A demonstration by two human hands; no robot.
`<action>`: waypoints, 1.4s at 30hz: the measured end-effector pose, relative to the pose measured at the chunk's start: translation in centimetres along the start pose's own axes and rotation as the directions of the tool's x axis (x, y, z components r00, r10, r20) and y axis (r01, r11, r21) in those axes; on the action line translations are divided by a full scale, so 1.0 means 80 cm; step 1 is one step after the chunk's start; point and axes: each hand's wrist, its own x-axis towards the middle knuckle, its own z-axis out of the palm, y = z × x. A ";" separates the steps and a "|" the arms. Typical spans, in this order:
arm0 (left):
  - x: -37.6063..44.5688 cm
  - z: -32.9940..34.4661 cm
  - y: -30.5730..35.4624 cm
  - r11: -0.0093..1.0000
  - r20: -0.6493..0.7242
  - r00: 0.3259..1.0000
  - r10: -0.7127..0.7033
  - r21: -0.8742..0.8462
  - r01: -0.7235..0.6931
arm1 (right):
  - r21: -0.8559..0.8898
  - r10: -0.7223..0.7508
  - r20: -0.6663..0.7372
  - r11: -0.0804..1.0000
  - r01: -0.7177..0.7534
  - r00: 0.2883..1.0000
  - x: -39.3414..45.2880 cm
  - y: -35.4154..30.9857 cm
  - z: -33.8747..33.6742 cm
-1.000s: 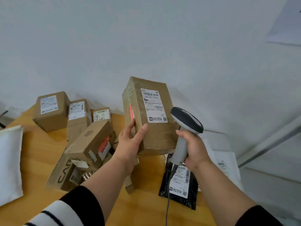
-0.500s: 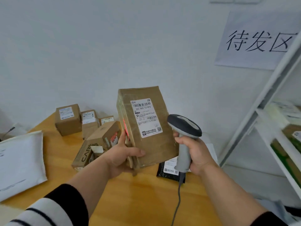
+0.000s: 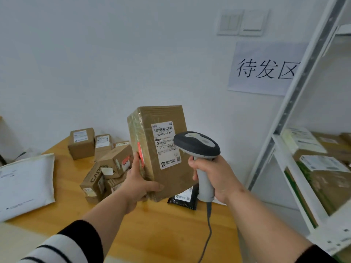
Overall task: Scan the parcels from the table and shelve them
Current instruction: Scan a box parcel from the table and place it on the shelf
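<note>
Since the earlier frames the view has swung right and the white metal shelf rack (image 3: 290, 114) has come well into sight, while the tape-wrapped brown cardboard parcel (image 3: 161, 154) has risen a little and now stands nearly upright above the wooden table (image 3: 167, 230), its white shipping label (image 3: 166, 145) facing the camera. The left hand (image 3: 139, 184) grips the parcel's lower left corner, thumb across the front face and fingers up the side by a red sticker. The right hand (image 3: 212, 177) is wrapped round the handle of the grey corded barcode scanner (image 3: 197, 147), whose head sits just in front of the label's right edge.

The parcel looks stiff and light enough for one hand, but the glossy tape is probably slippery; a hold spanning the bottom edge, or both long sides, seems safest for shelving it.

One parcel is in hand and one scanner. On the table lie about seven smaller brown boxes (image 3: 106, 162) in a heap, though the overlap makes that uncertain, one white padded mailer (image 3: 24, 183) and one black bag parcel (image 3: 183, 198). The rack already holds several parcels, too cut off to count.
</note>
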 end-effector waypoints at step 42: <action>-0.058 0.073 -0.007 1.000 -0.012 1.000 0.016 -0.015 -0.016 | -0.088 0.131 -0.016 0.987 -0.132 0.991 -0.086 0.008 -0.091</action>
